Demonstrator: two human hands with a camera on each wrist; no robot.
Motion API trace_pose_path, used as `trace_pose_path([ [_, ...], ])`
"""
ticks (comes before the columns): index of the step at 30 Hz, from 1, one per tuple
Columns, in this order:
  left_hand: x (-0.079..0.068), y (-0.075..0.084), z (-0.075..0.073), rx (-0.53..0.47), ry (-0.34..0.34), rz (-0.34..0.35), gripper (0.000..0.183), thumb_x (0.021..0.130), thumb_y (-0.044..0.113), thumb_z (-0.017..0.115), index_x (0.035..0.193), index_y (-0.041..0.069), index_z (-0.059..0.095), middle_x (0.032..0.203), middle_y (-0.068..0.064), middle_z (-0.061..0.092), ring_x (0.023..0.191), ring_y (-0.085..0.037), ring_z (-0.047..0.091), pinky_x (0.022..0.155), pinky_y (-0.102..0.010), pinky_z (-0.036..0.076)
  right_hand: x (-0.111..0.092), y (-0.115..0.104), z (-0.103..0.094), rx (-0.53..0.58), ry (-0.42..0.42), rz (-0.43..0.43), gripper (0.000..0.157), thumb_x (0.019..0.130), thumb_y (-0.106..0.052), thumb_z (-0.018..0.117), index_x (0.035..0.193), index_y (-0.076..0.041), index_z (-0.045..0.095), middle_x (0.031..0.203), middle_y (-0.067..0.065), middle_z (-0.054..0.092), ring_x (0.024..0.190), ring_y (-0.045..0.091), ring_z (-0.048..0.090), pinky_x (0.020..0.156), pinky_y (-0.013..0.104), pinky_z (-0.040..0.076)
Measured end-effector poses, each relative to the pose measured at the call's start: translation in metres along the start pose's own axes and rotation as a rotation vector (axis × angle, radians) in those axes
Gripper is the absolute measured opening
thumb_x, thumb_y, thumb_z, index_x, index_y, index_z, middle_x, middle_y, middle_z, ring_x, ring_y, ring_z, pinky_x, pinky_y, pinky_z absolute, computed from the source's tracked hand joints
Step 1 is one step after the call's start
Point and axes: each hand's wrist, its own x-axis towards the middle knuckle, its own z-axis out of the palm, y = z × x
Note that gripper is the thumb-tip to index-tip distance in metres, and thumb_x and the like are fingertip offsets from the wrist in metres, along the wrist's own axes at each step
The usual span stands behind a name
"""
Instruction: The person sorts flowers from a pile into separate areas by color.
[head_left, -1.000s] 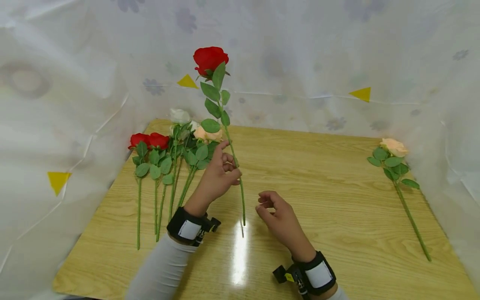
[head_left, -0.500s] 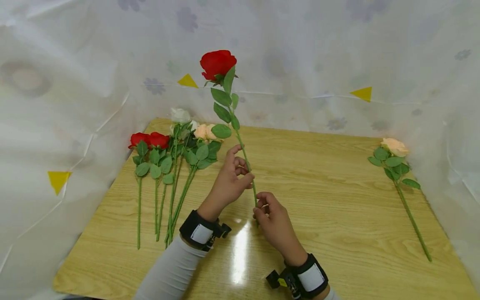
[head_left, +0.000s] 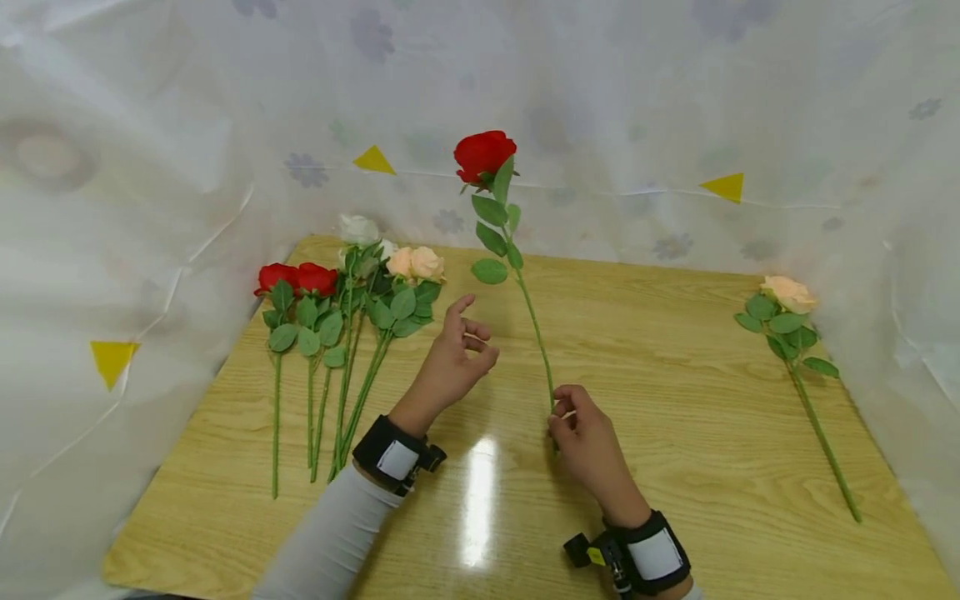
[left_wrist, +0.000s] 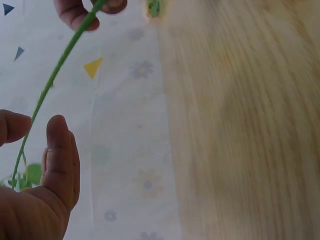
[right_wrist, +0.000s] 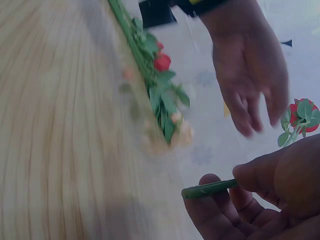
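A long-stemmed red rose (head_left: 485, 157) stands raised over the table, its bloom at the top and leaning slightly left. Near the stem's lower end, my right hand (head_left: 592, 446) pinches it between thumb and fingers. The right wrist view shows the green stem end (right_wrist: 207, 189) poking out past those fingers. My left hand (head_left: 453, 358) is just left of the stem, its fingers loosely parted and holding nothing. In the left wrist view the stem (left_wrist: 55, 75) runs past the left hand's thumb and fingers.
On the left of the wooden table (head_left: 675, 400) lie two red roses (head_left: 296, 280), white roses (head_left: 360, 230) and peach roses (head_left: 416, 263), stems toward me. A single peach rose (head_left: 787, 294) lies at the far right. A pale floral curtain (head_left: 600, 100) encloses the back and sides.
The red rose has passed from my left hand to my right hand and shifted right and a little lower. My left hand has let go of the stem.
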Motion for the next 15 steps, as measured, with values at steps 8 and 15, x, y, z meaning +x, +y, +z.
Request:
trace_pose_path([
  [8, -0.015, -0.035, -0.09, 0.259, 0.041, -0.124, 0.075, 0.09, 0.019, 0.06, 0.148, 0.013, 0.013, 0.119, -0.019, 0.047, 0.1, -0.027, 0.053, 0.074, -0.046, 0.051, -0.011, 0.048, -0.071, -0.236, 0.053, 0.027, 0.029, 0.093, -0.004, 0.052, 0.121, 0.001, 0.047, 0.092, 0.013, 0.056, 0.065, 0.018, 0.057, 0.046, 0.032, 0.044],
  [15, -0.03, -0.044, -0.167, 0.357, 0.115, -0.237, 0.078, 0.093, 0.025, 0.054, 0.15, 0.012, 0.001, 0.129, -0.024, 0.039, 0.11, -0.034, 0.048, 0.078, -0.048, 0.048, -0.038, 0.093, -0.142, -0.416, 0.112, 0.158, 0.034, 0.095, -0.007, 0.047, 0.123, 0.009, 0.042, 0.096, 0.026, 0.056, 0.062, 0.021, 0.054, 0.045, 0.034, 0.041],
])
